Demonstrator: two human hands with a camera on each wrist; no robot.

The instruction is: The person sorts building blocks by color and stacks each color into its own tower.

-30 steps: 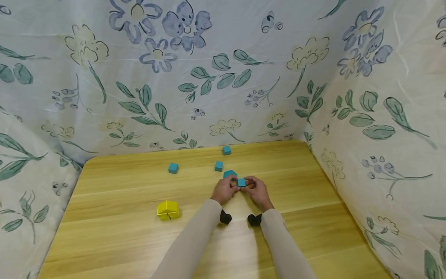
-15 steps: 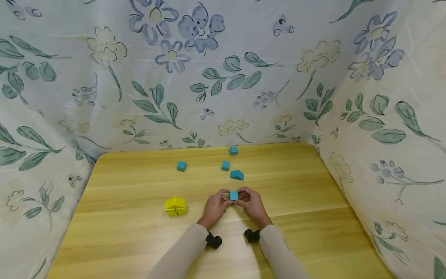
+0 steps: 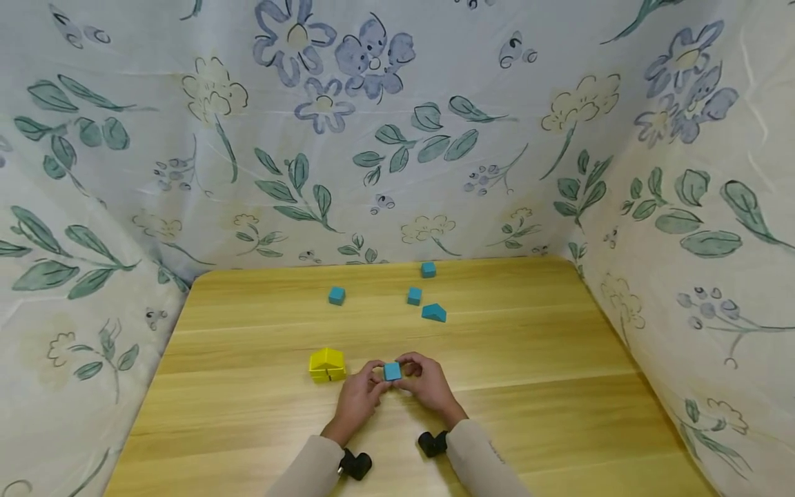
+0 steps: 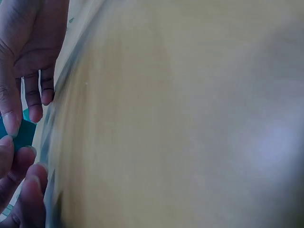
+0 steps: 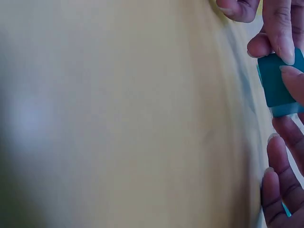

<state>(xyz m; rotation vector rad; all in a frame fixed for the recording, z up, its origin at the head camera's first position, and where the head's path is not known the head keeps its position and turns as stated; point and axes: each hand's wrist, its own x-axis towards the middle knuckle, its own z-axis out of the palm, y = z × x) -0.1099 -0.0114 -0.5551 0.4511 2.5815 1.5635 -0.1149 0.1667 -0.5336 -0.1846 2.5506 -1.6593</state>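
Both hands meet at a blue cube [image 3: 392,371] in the head view, near the middle of the wooden table. My left hand [image 3: 357,400] pinches its left side, and my right hand [image 3: 430,387] pinches its right side. Just left of the left hand sits a yellow stack [image 3: 327,365], a triangular block on top of smaller blocks. Fingertips of the two hands cover parts of the blue cube [image 5: 276,83] in the right wrist view. Only a portion of the blue cube [image 4: 23,137] shows at the edge of the left wrist view.
Farther back on the wooden table [image 3: 528,345] lie a blue triangular block [image 3: 434,313] and three blue cubes: a near one [image 3: 414,296], a far one [image 3: 428,270] and a left one [image 3: 337,296]. Floral cloth [image 3: 385,124] hangs along the back and sides.
Both hands have brought the blue cube away from the blue triangular block, leftward and nearer the person, to beside the yellow stack. The other blocks stay in place while the head view shifts slightly.
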